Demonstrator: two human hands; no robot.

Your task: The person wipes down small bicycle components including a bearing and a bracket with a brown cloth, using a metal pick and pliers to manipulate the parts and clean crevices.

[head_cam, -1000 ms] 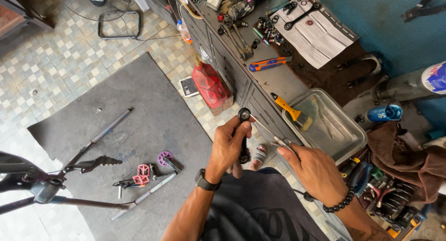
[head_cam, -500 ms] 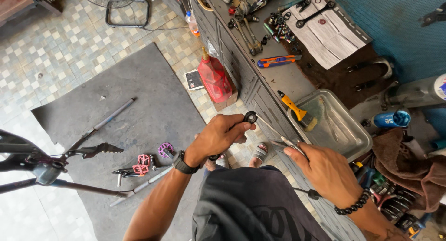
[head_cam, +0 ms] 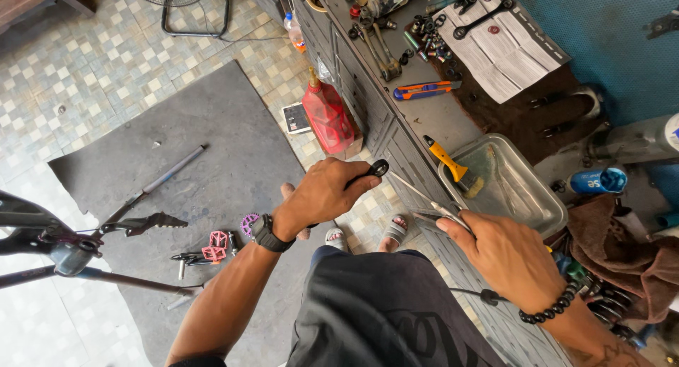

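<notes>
Your left hand (head_cam: 327,194) was clenched around a black part with a ring-shaped end (head_cam: 376,169), the ring jutting out past your fingers above the tiled floor (head_cam: 106,70), just off the front edge of the desk (head_cam: 424,119). Your right hand (head_cam: 498,252) gripped a slim metal tool (head_cam: 431,210) between thumb and fingers, its thin tip angled up towards the black ring; whether the two touched could not be told. A black watch (head_cam: 267,233) sat on your left wrist and a dark bead bracelet (head_cam: 548,310) on your right. On the desk just beyond your right hand lay a shallow metal tray (head_cam: 527,197), with a yellow-handled brush (head_cam: 453,167) resting over its near rim. Further along the desk lay an orange-and-blue utility knife (head_cam: 423,91), a printed sheet (head_cam: 506,48) with a wrench (head_cam: 481,20) on it, and a brown rag (head_cam: 622,254) off to the right. A red bottle (head_cam: 327,116) stood on the floor against the desk front. To your left, a dark floor mat (head_cam: 184,169) carried pink pedals (head_cam: 216,245), a purple chainring (head_cam: 249,222) and a long metal tube (head_cam: 170,174). Your sandalled feet (head_cam: 364,234) showed below your hands.
</notes>
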